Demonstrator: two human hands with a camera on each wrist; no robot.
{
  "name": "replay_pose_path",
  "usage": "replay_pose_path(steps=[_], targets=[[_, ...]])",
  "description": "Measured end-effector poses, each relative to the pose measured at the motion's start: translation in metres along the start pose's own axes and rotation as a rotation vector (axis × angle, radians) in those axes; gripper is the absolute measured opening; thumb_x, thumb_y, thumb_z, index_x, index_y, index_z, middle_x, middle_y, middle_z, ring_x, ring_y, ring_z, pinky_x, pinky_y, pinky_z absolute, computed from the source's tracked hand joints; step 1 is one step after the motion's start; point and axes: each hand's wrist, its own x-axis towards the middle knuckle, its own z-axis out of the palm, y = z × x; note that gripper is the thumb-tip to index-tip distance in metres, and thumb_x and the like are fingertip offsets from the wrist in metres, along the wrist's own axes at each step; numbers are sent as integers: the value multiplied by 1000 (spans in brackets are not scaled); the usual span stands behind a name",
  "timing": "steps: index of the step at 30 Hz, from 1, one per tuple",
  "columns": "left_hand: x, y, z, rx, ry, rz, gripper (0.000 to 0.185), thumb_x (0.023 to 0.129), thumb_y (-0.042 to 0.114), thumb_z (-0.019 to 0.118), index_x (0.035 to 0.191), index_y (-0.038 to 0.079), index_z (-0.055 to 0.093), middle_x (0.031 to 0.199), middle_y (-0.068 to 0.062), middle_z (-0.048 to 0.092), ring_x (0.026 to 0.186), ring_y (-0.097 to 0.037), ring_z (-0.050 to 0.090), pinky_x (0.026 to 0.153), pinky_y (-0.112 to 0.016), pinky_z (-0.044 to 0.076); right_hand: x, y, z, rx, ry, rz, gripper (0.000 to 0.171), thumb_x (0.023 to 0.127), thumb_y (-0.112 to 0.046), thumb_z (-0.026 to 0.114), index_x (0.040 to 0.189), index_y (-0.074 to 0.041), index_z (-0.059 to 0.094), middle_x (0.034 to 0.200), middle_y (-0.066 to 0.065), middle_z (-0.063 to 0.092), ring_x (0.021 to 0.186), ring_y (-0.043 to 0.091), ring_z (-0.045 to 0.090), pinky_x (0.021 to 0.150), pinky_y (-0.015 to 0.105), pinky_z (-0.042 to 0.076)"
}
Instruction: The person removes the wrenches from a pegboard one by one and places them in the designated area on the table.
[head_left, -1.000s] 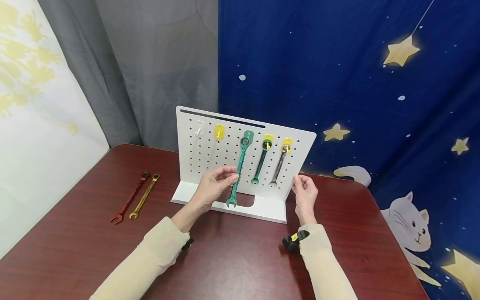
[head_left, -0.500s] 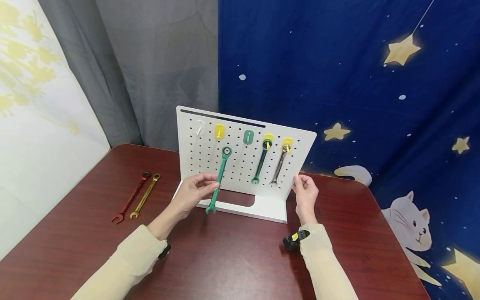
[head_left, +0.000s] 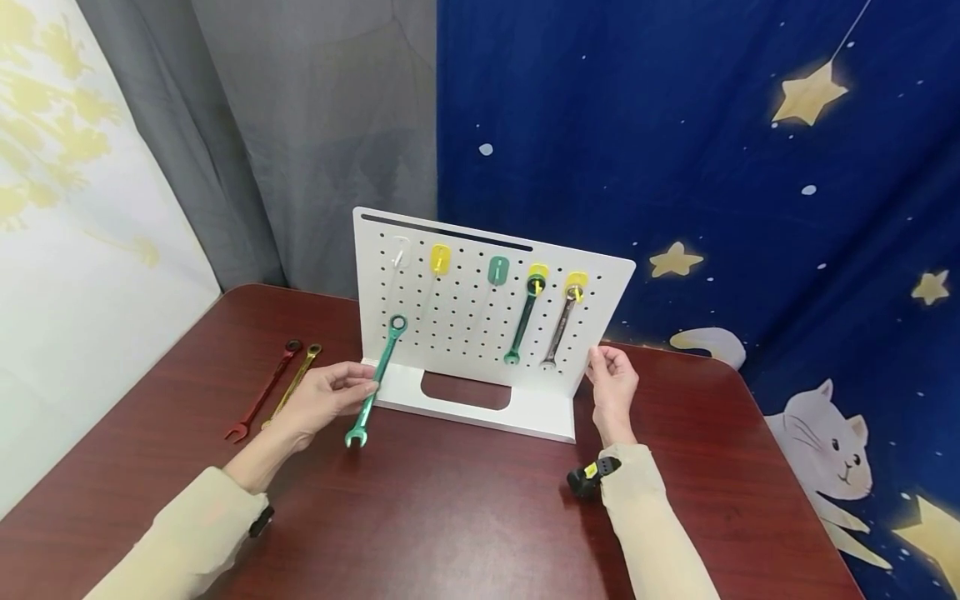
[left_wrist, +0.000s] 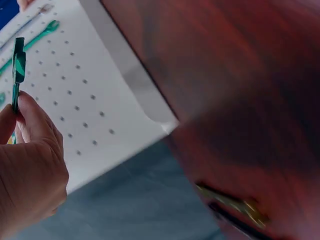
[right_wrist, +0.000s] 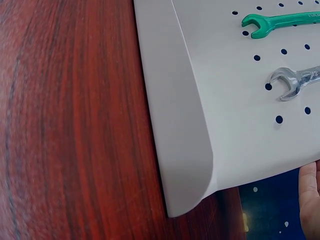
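Observation:
My left hand (head_left: 322,402) pinches a green combination wrench (head_left: 382,360) by its shank, ring end up, in front of the lower left of a white pegboard (head_left: 465,317). In the left wrist view the held wrench (left_wrist: 19,67) is seen nearly edge-on. My right hand (head_left: 613,393) grips the pegboard's right edge. A second green wrench (head_left: 521,329) and a silver wrench (head_left: 558,332) hang from yellow hooks on the board. To their left, a green hook (head_left: 498,270), a yellow hook (head_left: 440,260) and a white hook (head_left: 400,252) bear nothing.
On the table (head_left: 450,517), left of the board, lie a red wrench (head_left: 266,392) and a gold wrench (head_left: 302,372), the latter partly hidden by my left hand. A grey curtain (head_left: 330,125) and a dark blue starry curtain (head_left: 570,125) hang behind.
My left hand has carried the green wrench left and down, away from the green hook, towards the wrenches on the table. The right hand stays at the board's edge.

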Motion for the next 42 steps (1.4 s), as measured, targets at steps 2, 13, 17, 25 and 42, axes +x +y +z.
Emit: replay_pose_path(steps=[2,13,17,25,42], targets=[[-4,-4,-11,23,-2,-13,45,89,18,66,121,-10,53,99,-10,66,81,-4,64,77,-26,56,0,0,1,18,6,-2,21,89,-17,65,97,2,61,73,-9,61,71,4,57,75,27,56],[-18,-22,-58,81,17,-62,51,90,22,64,126,-12,49,96,4,68,84,-1,65,76,-22,55,0,2,1,52,11,-11,15,90,-14,64,93,1,62,72,-8,62,68,3,58,71,24,56],[-18,-27,-76,91,39,-99,52,90,22,64,126,-13,48,91,10,68,81,1,64,73,-20,55,0,2,0,41,4,-8,25,90,-18,65,97,5,59,72,-9,61,69,3,58,72,23,56],[-16,-42,-115,173,68,-173,57,91,27,63,129,-12,46,89,16,66,80,4,63,69,-19,55,-1,-2,0,47,-13,4,22,90,-16,64,97,5,59,73,-9,62,70,3,58,73,23,55],[-3,-66,-161,365,127,-263,53,93,31,59,123,-12,52,74,15,64,64,1,59,59,-22,53,-1,-2,0,28,-7,21,23,91,-17,63,98,4,60,74,-9,62,73,2,59,72,19,55]])
